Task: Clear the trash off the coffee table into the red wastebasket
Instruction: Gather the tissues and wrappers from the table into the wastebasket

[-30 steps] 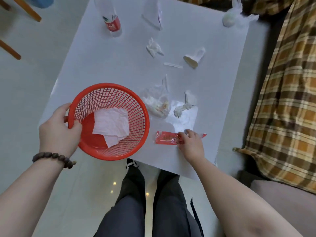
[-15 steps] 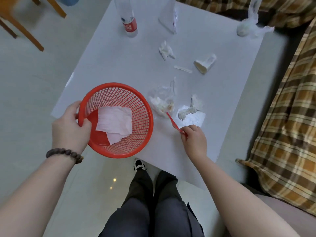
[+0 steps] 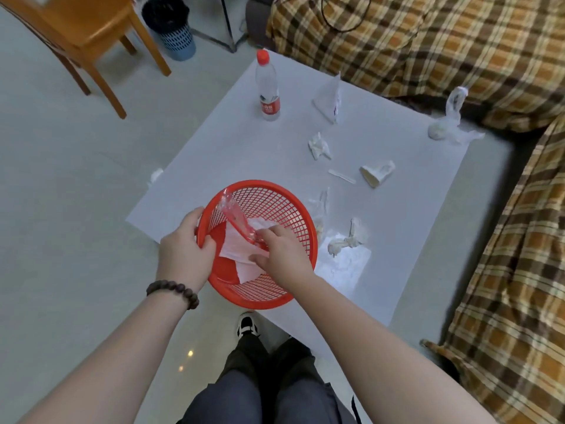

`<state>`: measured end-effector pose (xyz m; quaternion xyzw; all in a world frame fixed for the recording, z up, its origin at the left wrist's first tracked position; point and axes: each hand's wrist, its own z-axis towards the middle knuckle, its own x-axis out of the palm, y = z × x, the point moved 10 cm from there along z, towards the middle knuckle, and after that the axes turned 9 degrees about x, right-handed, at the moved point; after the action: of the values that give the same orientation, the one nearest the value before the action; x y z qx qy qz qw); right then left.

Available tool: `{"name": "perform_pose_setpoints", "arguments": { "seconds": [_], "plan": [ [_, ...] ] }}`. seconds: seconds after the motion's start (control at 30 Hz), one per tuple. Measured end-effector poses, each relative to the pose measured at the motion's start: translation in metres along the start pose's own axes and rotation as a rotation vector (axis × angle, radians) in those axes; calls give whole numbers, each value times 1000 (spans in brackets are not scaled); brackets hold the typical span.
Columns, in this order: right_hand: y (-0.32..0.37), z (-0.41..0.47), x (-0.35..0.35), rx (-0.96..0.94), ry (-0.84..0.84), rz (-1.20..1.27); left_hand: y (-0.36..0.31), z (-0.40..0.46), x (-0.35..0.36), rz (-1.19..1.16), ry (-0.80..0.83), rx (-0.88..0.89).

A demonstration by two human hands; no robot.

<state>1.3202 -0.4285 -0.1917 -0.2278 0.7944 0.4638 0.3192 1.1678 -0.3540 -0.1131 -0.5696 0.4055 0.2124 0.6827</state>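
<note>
Looking down from the head cam, I've got the left hand [image 3: 183, 250] clamped on the near-left rim of the red wastebasket [image 3: 276, 206], thumb inside the mesh and fingers wrapped around the outside. The basket sits tilted at the near edge of the white tabletop [image 3: 232, 154], its mouth facing up toward me. The right hand [image 3: 282, 250] is over the basket opening, pinching one end of a red snack wrapper [image 3: 235, 217] between thumb and fingers; the wrapper sticks up and away to the left, its far end reaching just past the basket's rim. Under it, inside the basket, lies a crumpled white paper towel [image 3: 237, 247], flat against the bottom and the near wall. Plenty of trash is out on the tabletop: a twisted tissue on a flat white sheet [image 3: 347, 260] just right of the basket, a clear plastic bag [image 3: 319, 206] peeking out from behind the basket's right rim, a crushed paper cup [image 3: 377, 175] farther back with a thin white strip [image 3: 341, 175] just beside it, a small wadded tissue [image 3: 319, 145] near the middle, a white pointed packet [image 3: 328, 99] standing near the far edge, and a knotted plastic bag [image 3: 449, 123] at the far right corner. A water bottle [image 3: 269, 87] with a red cap and red label stands upright at the far left. A beaded bracelet [image 3: 174, 290] sits on the left wrist.
</note>
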Motion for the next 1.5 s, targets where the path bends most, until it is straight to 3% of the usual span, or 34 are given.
{"name": "perform_pose_setpoints", "arguments": {
  "seconds": [0.1, 0.2, 0.33, 0.5, 0.77, 0.87, 1.07, 1.3, 1.5],
  "plan": [
    [11, 0, 4, -71, 17, 11, 9, 3, -7, 12, -18, -25],
    [3, -1, -16, -69, -124, 166, 23, 9, -15, 21, -35, -54],
    [-67, 14, -28, 226, -297, 385, 49, 20, -22, 25, -52, -113],
    [-152, 53, 20, 502, -130, 173, 70, 40, -17, 59, -44, -131],
    [-183, 120, 65, 527, -49, -164, 103, 65, -5, 65, -49, -152],
    [-174, 124, 59, 506, -118, -157, 104, 68, -8, 70, -57, -144],
    [-138, 104, 16, 483, -199, 98, 90, 73, -18, 67, -43, -133],
    [-41, 55, -76, 213, -435, 309, 63, 77, -25, 41, -54, -116],
    [39, 43, -73, 11, -360, 341, 38, 73, -3, -72, 40, -110]
  ]
}}
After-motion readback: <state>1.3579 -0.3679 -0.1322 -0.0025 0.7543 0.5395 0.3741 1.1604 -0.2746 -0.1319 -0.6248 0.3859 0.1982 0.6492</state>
